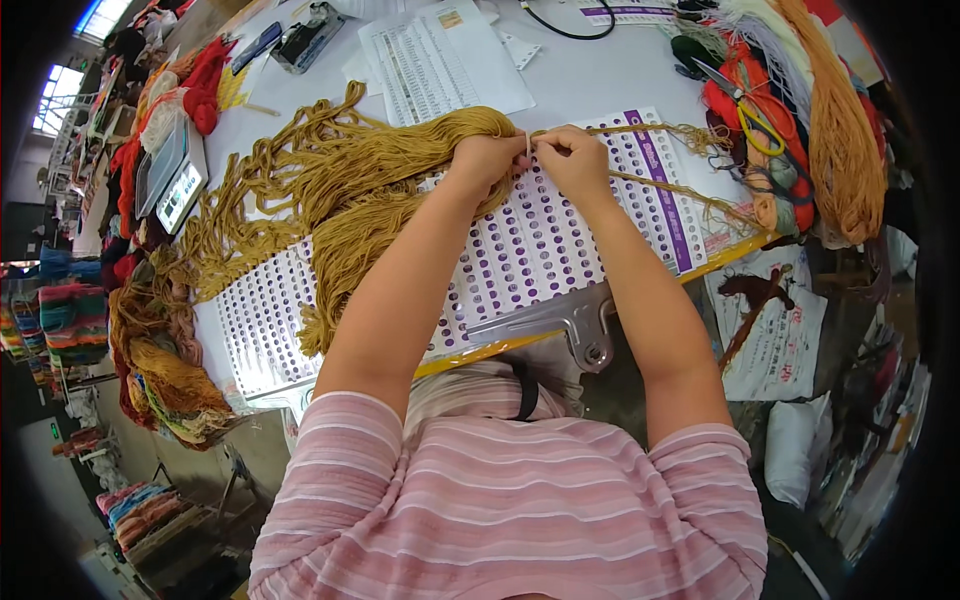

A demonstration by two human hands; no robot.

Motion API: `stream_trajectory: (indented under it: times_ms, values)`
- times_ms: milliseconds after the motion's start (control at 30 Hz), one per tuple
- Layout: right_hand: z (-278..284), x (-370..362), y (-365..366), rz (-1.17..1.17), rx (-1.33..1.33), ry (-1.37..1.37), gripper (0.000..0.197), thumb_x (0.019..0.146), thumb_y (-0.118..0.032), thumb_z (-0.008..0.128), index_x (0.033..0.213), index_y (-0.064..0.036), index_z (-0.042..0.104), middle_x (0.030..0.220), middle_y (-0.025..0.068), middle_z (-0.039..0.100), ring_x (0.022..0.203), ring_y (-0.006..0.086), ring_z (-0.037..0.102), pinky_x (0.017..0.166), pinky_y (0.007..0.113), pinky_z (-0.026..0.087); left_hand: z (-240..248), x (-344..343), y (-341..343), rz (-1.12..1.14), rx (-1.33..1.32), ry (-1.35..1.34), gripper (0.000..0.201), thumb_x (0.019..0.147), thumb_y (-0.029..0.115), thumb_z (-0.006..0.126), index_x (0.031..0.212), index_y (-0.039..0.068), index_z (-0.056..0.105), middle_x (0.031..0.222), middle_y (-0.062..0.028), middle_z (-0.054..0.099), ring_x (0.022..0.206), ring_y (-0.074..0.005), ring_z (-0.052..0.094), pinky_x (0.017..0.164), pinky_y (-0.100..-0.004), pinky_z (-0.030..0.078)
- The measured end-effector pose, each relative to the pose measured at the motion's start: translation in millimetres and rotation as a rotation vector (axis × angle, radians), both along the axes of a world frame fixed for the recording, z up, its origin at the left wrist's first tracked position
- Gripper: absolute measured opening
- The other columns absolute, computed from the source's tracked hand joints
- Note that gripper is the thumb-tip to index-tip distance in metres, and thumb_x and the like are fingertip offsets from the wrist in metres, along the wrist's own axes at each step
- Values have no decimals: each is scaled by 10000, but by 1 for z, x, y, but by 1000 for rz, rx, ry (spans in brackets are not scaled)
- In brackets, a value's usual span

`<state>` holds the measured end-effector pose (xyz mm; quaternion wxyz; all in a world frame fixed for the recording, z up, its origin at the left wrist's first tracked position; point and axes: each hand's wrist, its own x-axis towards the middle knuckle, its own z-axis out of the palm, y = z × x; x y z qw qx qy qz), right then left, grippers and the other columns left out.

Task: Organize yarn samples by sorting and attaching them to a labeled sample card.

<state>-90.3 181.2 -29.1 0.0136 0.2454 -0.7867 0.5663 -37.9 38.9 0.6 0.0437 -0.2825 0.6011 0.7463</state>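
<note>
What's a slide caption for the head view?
Both hands, left hand and right hand, pinch strands of mustard yarn above a purple-dotted sample card on a cluttered white table.

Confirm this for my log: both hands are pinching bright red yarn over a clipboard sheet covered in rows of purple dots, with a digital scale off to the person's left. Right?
Not quite. The yarn is mustard yellow, not red; red yarn lies only in the side piles. The head view shows the left hand and right hand pinching it over the purple-dotted sheet, with the digital scale at the person's left.
</note>
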Motion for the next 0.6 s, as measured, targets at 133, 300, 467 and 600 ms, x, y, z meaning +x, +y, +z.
stream_trajectory:
  times_ms: [133,300,467,600]
  values:
    - [5,7,-3,-57,6,34,216,751,-73,634,952,-24,694,912,98,622,805,208,628,717,323,511,-6,3,-14,56,-234,62,88,827,50,626,859,-29,650,685,-65,619,592,-141,580,544,-254,476]
    - [2,8,-8,-64,184,359,279,740,-36,615,1011,4,668,1074,131,567,1110,320,495,958,408,417,41,33,-55,576,224,273,145,846,169,530,802,32,552,747,-108,584,685,-212,573,624,-365,517]
    - [-8,4,-9,-71,275,437,135,793,-7,605,920,-3,650,1060,127,575,1105,317,507,961,415,419,40,40,-65,405,658,463,146,904,139,483,875,4,529,881,-143,619,863,-270,620,823,-412,517]
    - [-3,7,-12,-90,304,449,57,815,-12,602,866,-28,621,1029,119,584,1089,320,511,956,409,418,25,42,-52,254,833,492,182,891,38,483,1068,2,509,1167,-174,599,845,-239,653,756,-338,556]
